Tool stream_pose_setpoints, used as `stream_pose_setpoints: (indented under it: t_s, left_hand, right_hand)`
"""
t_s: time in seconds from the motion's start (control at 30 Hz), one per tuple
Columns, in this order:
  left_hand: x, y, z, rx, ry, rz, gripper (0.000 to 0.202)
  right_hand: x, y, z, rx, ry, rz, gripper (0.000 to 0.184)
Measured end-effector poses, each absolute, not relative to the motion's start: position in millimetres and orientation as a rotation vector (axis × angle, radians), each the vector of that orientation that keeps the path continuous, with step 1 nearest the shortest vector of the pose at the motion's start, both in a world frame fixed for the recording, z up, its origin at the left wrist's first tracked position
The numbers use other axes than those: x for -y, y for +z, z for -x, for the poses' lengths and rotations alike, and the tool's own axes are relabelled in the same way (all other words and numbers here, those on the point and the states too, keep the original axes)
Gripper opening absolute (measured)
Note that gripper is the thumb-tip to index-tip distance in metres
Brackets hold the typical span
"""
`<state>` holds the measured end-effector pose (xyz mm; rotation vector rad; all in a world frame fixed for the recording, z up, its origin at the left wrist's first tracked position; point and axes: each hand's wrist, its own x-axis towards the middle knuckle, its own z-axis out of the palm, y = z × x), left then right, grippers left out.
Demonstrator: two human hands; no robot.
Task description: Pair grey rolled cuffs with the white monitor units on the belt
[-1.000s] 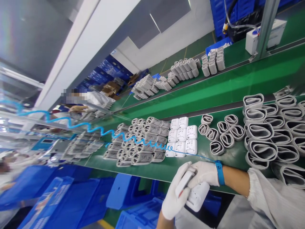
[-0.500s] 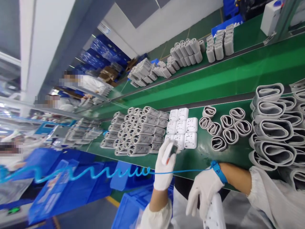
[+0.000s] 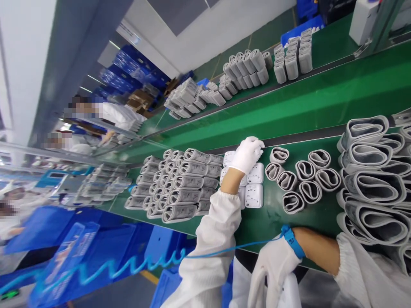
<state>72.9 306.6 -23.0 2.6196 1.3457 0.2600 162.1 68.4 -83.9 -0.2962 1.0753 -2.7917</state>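
Reaching well forward with the left hand [image 3: 247, 155] over the far end of the block of white cases [image 3: 254, 195], with the arm stretched out and the back of the hand uppermost. Curling the fingers downward; cannot tell whether grasping anything, with the undersides out of sight. Holding the right hand [image 3: 275, 262] low, on the near side of the block and well apart from it, with the wrist bent and the fingers pointing down. Grasping another white case [image 3: 290, 292] there, half covered by the hand. Wearing a blue strap [image 3: 293, 242] at the right wrist. With rolled cuffs [image 3: 310, 192] spread right of the block and stacked cuffs [image 3: 187, 183] close on its left.
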Motion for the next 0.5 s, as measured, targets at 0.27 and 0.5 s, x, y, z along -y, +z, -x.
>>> stream_pose_setpoints:
  t_s: [0.27, 0.5]
  left_hand:
    - [-303, -36, -74, -1.320, 0.206, -2.660, 0.029]
    - [-293, -38, -69, -1.274, 0.220, -2.647, 0.024]
  right_hand:
    - [-60, -99, -149, -1.257, -2.827, 0.181, 0.059]
    - [-58, -108, -142, -1.152, -2.858, 0.258, 0.069]
